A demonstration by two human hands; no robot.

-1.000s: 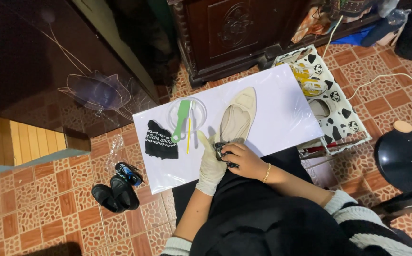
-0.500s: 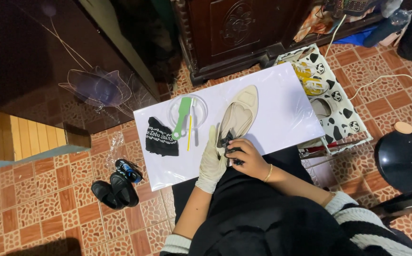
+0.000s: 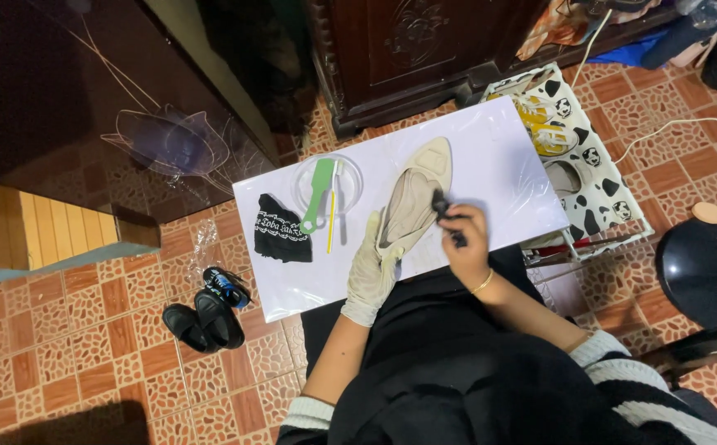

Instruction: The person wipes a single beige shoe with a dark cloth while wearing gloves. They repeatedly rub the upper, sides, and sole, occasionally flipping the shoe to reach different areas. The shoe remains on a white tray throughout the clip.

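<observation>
Beige shoe [image 3: 412,202] lay on the counter [image 3: 498,156]; my gloved left hand [image 3: 372,268] gripped its heel, my right hand [image 3: 465,239] clenched a dark brush [image 3: 445,213] just beside it.

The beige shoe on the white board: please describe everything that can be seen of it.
The beige shoe is a flat, pointed one, cream in colour, looking like soft leather or fabric. It lies on the white board, toe pointing away from the person, opening upward so the insole shows. The left hand, in a pale glove, grips its heel end. The bare right hand holds a small dark brush against the shoe's right edge. A clear dish with a green tool lies apart to its left.
</observation>
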